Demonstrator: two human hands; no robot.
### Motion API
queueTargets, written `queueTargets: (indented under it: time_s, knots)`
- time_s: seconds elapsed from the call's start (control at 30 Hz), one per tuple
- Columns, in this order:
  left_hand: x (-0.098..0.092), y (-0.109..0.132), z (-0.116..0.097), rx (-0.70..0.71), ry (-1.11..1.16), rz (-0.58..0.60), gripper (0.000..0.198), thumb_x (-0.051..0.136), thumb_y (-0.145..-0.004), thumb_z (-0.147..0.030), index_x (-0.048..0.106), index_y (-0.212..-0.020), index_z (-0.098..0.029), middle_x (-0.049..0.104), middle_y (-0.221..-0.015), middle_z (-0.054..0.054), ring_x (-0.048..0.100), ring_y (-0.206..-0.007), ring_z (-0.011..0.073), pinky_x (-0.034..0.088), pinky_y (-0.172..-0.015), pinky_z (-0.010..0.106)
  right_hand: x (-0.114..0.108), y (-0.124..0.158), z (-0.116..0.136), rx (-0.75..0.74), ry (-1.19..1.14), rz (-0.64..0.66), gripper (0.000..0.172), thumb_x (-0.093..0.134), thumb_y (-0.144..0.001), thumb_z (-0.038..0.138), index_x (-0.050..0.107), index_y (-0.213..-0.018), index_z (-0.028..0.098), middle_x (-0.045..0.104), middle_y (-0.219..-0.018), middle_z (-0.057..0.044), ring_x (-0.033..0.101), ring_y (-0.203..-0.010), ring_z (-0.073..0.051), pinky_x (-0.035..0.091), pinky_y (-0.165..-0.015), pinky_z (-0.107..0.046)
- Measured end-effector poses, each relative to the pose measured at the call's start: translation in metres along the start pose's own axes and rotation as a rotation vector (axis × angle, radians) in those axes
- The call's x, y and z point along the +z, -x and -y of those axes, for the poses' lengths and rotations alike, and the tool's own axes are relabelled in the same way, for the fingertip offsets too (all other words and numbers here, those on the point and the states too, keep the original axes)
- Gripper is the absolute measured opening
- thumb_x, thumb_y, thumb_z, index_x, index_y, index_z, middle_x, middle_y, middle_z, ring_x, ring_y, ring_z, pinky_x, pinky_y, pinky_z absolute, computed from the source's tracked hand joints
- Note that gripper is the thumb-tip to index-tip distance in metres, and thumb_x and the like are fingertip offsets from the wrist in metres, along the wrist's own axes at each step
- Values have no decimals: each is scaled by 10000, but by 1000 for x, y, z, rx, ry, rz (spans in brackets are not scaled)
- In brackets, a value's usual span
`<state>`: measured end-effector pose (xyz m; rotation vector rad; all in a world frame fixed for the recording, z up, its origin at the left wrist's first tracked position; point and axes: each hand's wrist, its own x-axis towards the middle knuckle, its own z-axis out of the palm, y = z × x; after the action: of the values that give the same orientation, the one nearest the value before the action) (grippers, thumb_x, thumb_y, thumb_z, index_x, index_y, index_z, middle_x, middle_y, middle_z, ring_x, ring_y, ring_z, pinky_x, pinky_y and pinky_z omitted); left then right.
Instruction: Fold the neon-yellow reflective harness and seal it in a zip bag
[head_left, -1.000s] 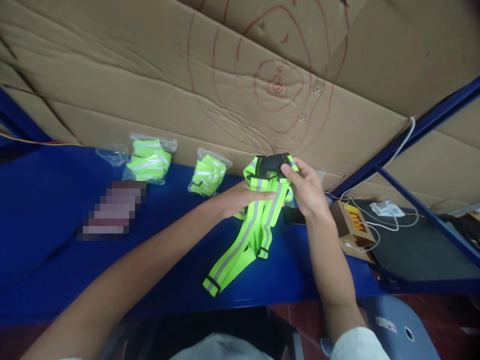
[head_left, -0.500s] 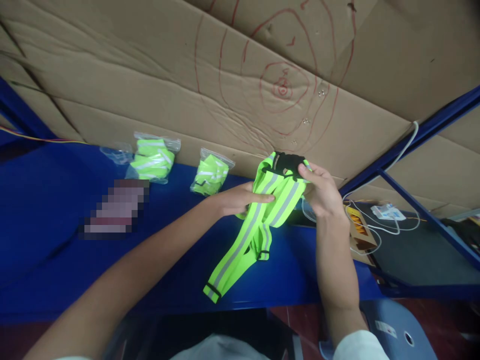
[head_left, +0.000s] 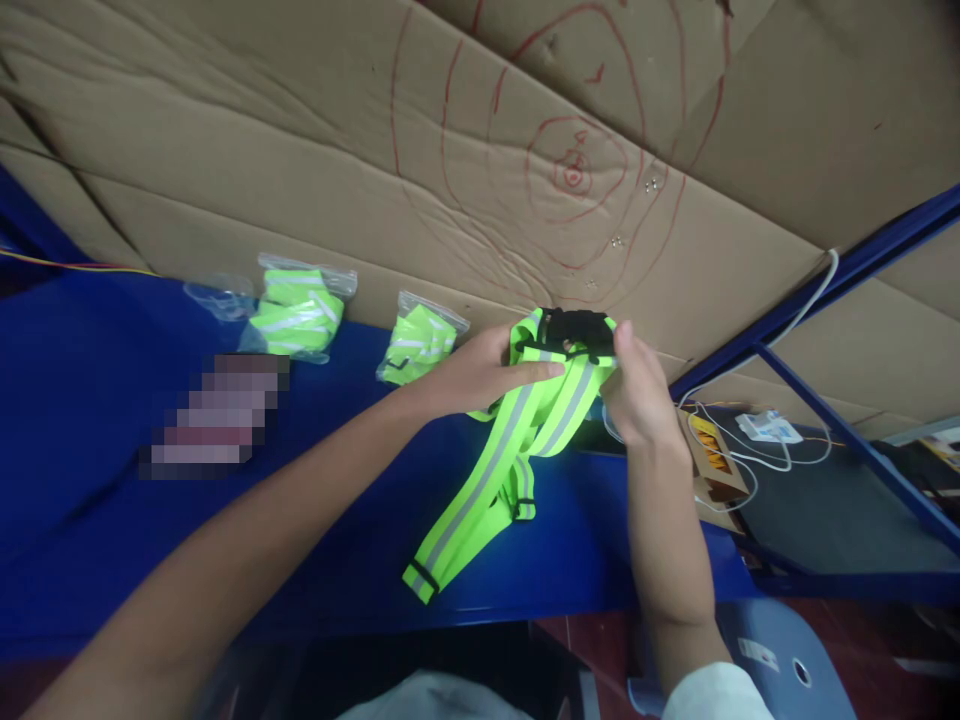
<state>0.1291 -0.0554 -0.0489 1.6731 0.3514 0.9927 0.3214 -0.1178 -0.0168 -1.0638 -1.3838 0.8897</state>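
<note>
Both hands hold a neon yellow-green reflective vest (head_left: pixel 499 440) made of straps with grey stripes, above the blue table. My left hand (head_left: pixel 491 375) is closed on the straps at their left side, thumb lying across the front. At the upper right edge, my right hand (head_left: pixel 636 385) grips it beside a black mesh part (head_left: pixel 577 328); most of these fingers are hidden behind. The lower straps hang down toward the table's front edge, with black buckles showing. Two clear zip bags of similar neon straps, a larger bag (head_left: pixel 298 312) and a smaller bag (head_left: pixel 420 340), lie at the back left.
Behind the blue table (head_left: pixel 315 540) stands a cardboard wall (head_left: pixel 300 130) with red rings drawn on it. A pixelated item (head_left: pixel 217 415) lies at left. To the right are a blue metal frame, white cables, an open cardboard box (head_left: pixel 716 460) and a blue plastic stool (head_left: pixel 780 660).
My left hand has moved slightly up and right along the straps. My right thumb has lifted off the black part to the vest's right edge. The view has shifted a little.
</note>
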Motion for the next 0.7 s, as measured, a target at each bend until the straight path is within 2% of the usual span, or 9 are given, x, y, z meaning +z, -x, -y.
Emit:
queueTargets:
  time_s: [0.1, 0.2, 0.27, 0.43, 0.5, 0.6, 0.7]
  knots:
    - [-3, -2, -2, 15, 0, -72, 419, 698, -904, -518, 723, -1148, -179, 755, -1126, 69, 693, -1078, 255, 525, -938, 350, 3, 4, -5, -14, 5, 47, 556, 747, -767, 713, 714, -1119, 285, 761, -1134, -50, 712, -1102, -271, 599, -912, -423]
    - [-6, -3, -5, 30, -6, -109, 416, 623, -951, -543, 737, -1104, -174, 758, -1128, 69, 702, -1039, 224, 528, -925, 324, 8, 5, -4, -33, -22, 25, 389, 814, -804, 530, 722, -1078, 270, 765, -1100, -40, 727, -1023, -249, 599, -920, -426]
    - [-5, -4, -5, 30, 0, -109, 419, 607, -960, -549, 738, -1079, -169, 763, -1112, 73, 712, -1004, 209, 539, -908, 315, 9, 3, -3, -23, -72, 18, 313, 804, -830, 484, 733, -1034, 256, 770, -1025, -41, 730, -977, -242, 602, -906, -426]
    - [-3, 0, -8, -81, 151, -4, 419, 619, -955, -539, 702, -1074, -145, 774, -1032, 110, 746, -912, 220, 594, -835, 338, 5, -4, -1, 158, -243, 61, 366, 787, -810, 578, 704, -838, 222, 721, -886, -37, 698, -818, -202, 616, -784, -387]
    - [-6, 2, -12, -136, 218, 51, 415, 621, -954, -537, 679, -1074, -144, 769, -962, 108, 748, -830, 216, 605, -770, 336, 4, -4, 0, 210, -321, 111, 356, 782, -825, 562, 686, -845, 219, 682, -871, -19, 667, -775, -169, 608, -757, -359]
    - [-8, 3, -17, -198, 307, 34, 374, 643, -944, -519, 647, -1062, -164, 694, -787, 37, 698, -686, 169, 559, -620, 265, 7, -4, 0, 238, -385, 153, 317, 790, -847, 487, 698, -1002, 228, 592, -788, 27, 589, -672, -112, 563, -652, -281]
    - [-5, 3, -18, -272, 361, -7, 359, 641, -940, -539, 622, -975, -182, 506, -647, -40, 559, -545, 97, 447, -519, 204, 13, -6, -7, 196, -371, 105, 357, 783, -851, 502, 709, -1058, 221, 533, -741, 46, 523, -613, -87, 502, -570, -236]
